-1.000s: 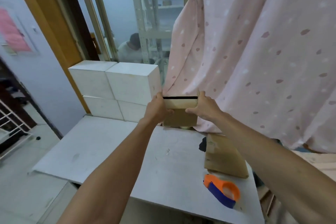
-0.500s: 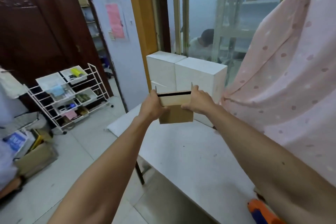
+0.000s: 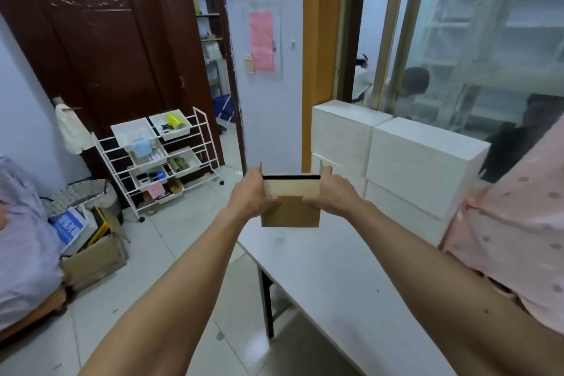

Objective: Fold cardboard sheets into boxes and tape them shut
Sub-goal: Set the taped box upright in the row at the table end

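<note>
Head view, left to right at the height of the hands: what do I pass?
Wire rack → left hand → cardboard box → right hand → stacked white boxes → pink curtain.

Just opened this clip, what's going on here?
A person holds a small brown cardboard box up in both hands, the left hand gripping its left side and the right hand its right. Its top is open, with two side flaps standing up. It is held above the end of the white table, near stacked white boxes.
</note>
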